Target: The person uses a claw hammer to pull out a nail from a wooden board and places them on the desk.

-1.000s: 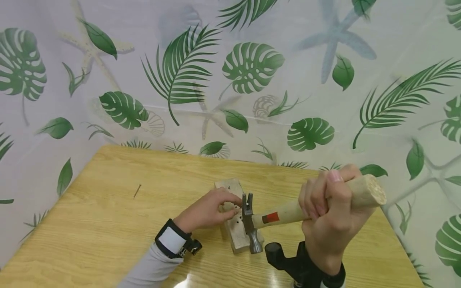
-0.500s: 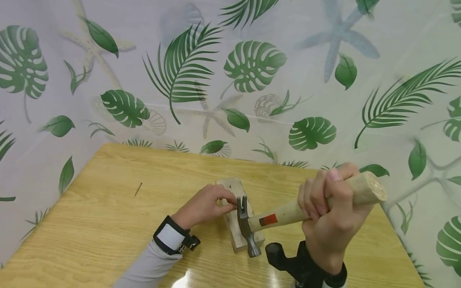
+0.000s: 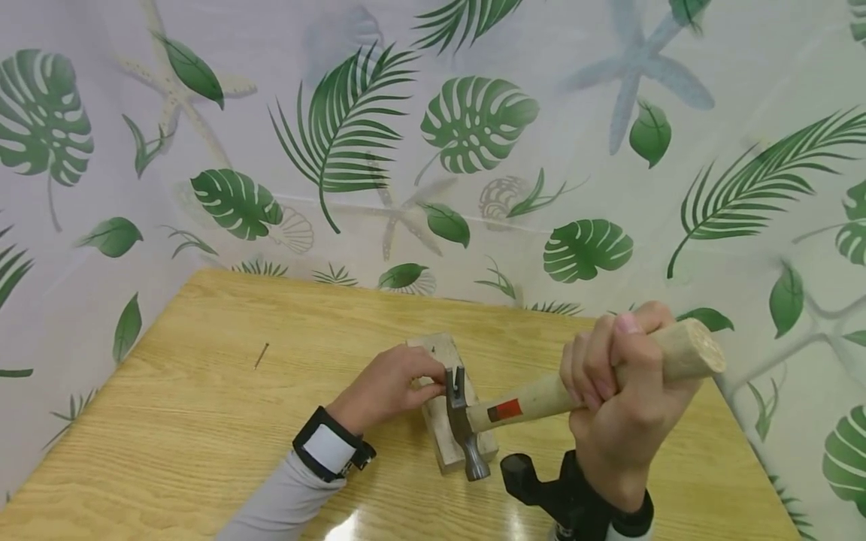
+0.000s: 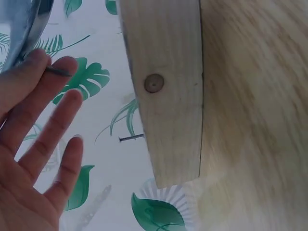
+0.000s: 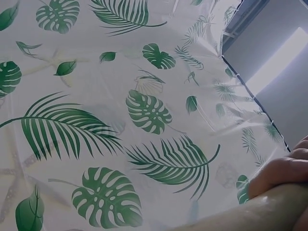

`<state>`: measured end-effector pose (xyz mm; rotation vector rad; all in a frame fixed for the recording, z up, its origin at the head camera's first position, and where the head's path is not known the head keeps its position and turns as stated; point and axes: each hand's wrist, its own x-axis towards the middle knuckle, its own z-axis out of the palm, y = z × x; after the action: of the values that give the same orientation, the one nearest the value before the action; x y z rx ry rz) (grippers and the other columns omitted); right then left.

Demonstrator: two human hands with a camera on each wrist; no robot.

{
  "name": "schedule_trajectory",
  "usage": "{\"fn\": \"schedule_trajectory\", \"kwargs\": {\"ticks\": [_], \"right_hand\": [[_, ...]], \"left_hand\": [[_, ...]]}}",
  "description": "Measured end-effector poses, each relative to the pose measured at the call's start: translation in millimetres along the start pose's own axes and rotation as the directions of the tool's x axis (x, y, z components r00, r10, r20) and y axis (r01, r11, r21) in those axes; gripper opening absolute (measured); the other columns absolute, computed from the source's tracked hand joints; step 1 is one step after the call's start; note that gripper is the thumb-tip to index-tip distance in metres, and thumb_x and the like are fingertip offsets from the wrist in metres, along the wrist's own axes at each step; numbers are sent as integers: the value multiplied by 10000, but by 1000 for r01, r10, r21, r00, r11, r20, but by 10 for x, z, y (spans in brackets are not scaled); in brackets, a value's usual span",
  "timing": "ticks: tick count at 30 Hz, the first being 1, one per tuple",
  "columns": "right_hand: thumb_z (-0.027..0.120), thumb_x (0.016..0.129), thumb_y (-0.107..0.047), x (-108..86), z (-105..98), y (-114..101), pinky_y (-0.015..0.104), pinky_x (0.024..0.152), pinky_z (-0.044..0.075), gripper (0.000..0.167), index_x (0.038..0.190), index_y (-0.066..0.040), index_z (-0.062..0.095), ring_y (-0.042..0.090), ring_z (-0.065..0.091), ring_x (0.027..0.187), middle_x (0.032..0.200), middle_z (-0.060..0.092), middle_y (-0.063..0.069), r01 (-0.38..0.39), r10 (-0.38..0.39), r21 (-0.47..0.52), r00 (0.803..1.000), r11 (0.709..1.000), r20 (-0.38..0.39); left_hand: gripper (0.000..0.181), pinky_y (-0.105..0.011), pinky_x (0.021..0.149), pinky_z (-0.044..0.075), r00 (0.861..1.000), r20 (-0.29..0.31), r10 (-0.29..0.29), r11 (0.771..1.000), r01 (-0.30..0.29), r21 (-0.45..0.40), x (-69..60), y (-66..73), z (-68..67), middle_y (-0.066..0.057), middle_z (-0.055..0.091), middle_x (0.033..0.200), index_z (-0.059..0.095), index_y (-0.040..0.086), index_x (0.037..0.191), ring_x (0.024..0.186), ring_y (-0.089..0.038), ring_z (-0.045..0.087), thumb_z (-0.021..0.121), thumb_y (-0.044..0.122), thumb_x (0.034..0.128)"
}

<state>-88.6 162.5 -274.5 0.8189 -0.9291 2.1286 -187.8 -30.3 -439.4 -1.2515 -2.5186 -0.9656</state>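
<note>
My right hand (image 3: 619, 398) grips a claw hammer (image 3: 524, 406) by its wooden handle, its steel head over the wooden block (image 3: 443, 436) and its claw beside my left fingertips. In the left wrist view, my left hand (image 4: 36, 144) pinches a nail (image 4: 58, 71) between thumb and forefinger, the other fingers spread. The nail's tip is apart from the block's side in that view. Another nail (image 4: 131, 138) sticks out of the block's upper face near its far end. From the head, my left hand (image 3: 389, 387) covers part of the block, and the pinched nail is hidden.
A loose nail (image 3: 261, 355) lies on the wooden table (image 3: 203, 421), left of the hands. A leaf-printed sheet (image 3: 379, 135) hangs behind the table and along its sides. Each wrist carries a strapped camera.
The hammer head has moved slightly left, closer to my left fingertips, and now covers more of the block's holes. In the last half second almost nothing has moved.
</note>
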Motion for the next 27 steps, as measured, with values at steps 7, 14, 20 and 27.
{"fn": "schedule_trajectory", "kwargs": {"ticks": [7,14,20,27], "right_hand": [[295,937,143,-23,-4,34,165,309,229,293,683,3,339,60,243,319,445,254,0,-23,22,20,997,1000,74],[313,925,153,-29,-4,2,166,302,218,297,668,8,343,58,239,312,435,252,-3,-26,27,-27,998,999,49],[341,914,166,-4,-22,-1,158,305,205,321,631,16,325,60,237,314,430,261,1,-2,5,-85,999,996,35],[355,909,173,19,-27,-8,170,299,184,335,615,18,311,66,231,308,427,259,3,-14,13,-104,1000,994,-3]], "left_hand": [[77,-274,790,555,984,-179,-23,1000,25,11,-44,-70,-65,82,753,940,783,204,991,873,-67,691,767,201,915],[109,-382,797,561,934,-249,-255,963,269,20,-111,-229,-310,59,768,982,765,206,1043,903,-174,717,718,264,964],[88,-400,720,549,820,-260,-510,845,534,27,-336,-540,-614,8,771,943,782,177,979,872,-200,707,753,248,935],[177,-385,592,522,633,-215,-743,631,771,87,-755,-875,-949,-117,767,985,796,88,1029,809,-274,700,744,218,921]]}}
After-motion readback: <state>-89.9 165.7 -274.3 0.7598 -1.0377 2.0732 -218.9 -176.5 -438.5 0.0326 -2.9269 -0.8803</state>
